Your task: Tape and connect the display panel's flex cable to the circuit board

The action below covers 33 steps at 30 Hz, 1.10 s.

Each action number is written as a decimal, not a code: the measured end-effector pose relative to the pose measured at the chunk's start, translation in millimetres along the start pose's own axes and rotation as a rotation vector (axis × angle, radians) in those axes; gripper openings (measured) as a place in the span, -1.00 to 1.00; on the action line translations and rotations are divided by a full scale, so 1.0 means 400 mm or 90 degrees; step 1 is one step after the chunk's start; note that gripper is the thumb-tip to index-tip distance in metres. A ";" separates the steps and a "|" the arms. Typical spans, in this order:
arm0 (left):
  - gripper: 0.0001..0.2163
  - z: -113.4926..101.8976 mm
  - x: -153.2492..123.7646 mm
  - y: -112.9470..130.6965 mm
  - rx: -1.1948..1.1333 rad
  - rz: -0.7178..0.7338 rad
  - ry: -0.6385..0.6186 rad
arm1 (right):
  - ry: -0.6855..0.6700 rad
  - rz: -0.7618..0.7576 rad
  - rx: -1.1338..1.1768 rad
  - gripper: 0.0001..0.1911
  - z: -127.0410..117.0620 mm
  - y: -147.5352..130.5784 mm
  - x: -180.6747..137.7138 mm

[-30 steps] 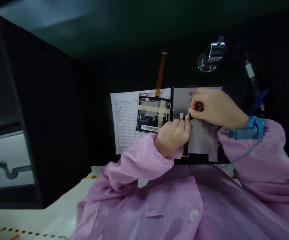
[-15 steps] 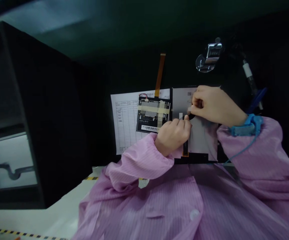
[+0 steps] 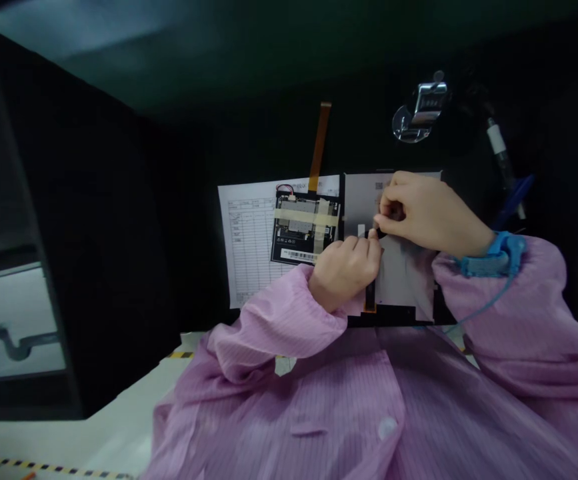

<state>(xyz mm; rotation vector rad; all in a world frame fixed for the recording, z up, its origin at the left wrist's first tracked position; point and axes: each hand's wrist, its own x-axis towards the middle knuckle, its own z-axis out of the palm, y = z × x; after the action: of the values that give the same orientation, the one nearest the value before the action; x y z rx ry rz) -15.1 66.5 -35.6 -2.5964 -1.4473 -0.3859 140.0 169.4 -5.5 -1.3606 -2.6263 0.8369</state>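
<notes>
A flat grey-backed panel [image 3: 403, 283], like a display module, lies in front of me with a black strip [image 3: 370, 295] running down it. My left hand [image 3: 346, 270] rests on the panel's left part, fingers curled in, the tip of one digit pressed near the strip's upper end. Just above that tip, my right hand [image 3: 426, 210] is closed in a pinch; what sits between its fingertips is too small to make out. Left of the panel is a circuit board assembly [image 3: 301, 228] with cream tape across it and an orange ribbon cable [image 3: 320, 147] extending away.
A printed form [image 3: 249, 253] lies under the board assembly. Farther back are a shiny metal counter-like device [image 3: 429, 103] and a white-and-dark pen-like tool [image 3: 496, 140], with a blue object [image 3: 513, 199] nearby. A black box-like structure [image 3: 103, 253] stands at left. A blue wrist strap [image 3: 493, 257] trails a cord.
The right fingertips have shifted slightly at the pinch, close to the left hand's tip. The left hand stays in place. The view has moved a little.
</notes>
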 end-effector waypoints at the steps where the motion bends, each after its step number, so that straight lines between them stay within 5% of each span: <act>1: -0.74 0.000 0.000 0.001 0.002 -0.002 -0.004 | 0.002 0.005 -0.005 -0.87 0.002 -0.004 0.000; 12: -0.70 0.007 0.003 0.000 -0.028 -0.023 -0.045 | 0.064 -0.013 0.140 -0.94 -0.026 0.011 -0.026; 17: -0.72 0.004 0.012 -0.001 -0.061 -0.039 -0.108 | 0.091 -0.066 -0.109 -0.83 0.017 -0.045 -0.064; 22: -0.69 -0.011 0.022 0.001 -0.102 -0.068 -0.176 | 0.059 -0.022 -0.314 -0.75 0.042 -0.102 -0.080; 33: -0.70 -0.056 0.032 -0.014 -0.200 -0.100 -0.302 | -0.053 0.066 -0.485 -0.68 0.023 -0.209 -0.046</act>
<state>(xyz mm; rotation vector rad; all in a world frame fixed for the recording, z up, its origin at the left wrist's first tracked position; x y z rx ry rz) -16.8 74.2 -10.4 -2.9747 -1.8793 -0.0036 86.8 112.7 31.5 -1.6206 -3.1051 -0.1632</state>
